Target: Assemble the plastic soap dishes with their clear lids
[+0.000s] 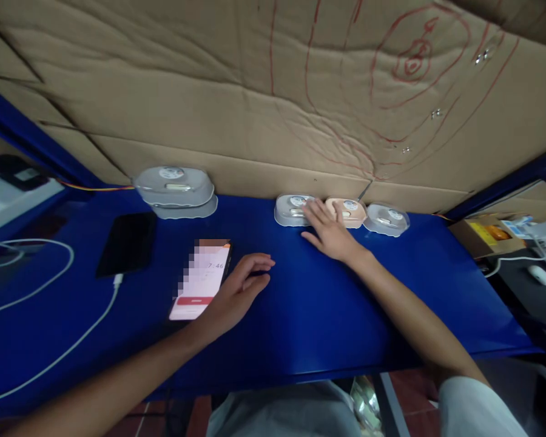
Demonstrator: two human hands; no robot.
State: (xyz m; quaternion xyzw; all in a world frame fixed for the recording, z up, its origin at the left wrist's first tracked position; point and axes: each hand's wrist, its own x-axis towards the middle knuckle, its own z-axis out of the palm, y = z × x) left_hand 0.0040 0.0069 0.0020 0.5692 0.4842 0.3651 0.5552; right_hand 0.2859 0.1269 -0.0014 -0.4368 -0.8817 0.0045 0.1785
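Note:
My right hand (334, 237) reaches to the back of the blue table with its fingers spread. Its fingertips are over a grey clear-lidded oval plastic box (287, 212) and a peach-coloured box (355, 215); I cannot tell whether they touch. Another grey clear-lidded box (386, 220) stands right of the peach one. Above the table's middle is my left hand (241, 291), fingers loosely bent, thumb apart, nothing in it. Beside it lies a lit phone (193, 306), its lower right edge partly covered by that hand.
Two stacked grey boxes (175, 188) stand at the back left. A dark phone (127, 244) lies there with a white cable (97, 325) plugged in. Cardboard (200, 79) with red drawings walls off the back. A mouse (540, 275) and small carton (486, 237) are at right.

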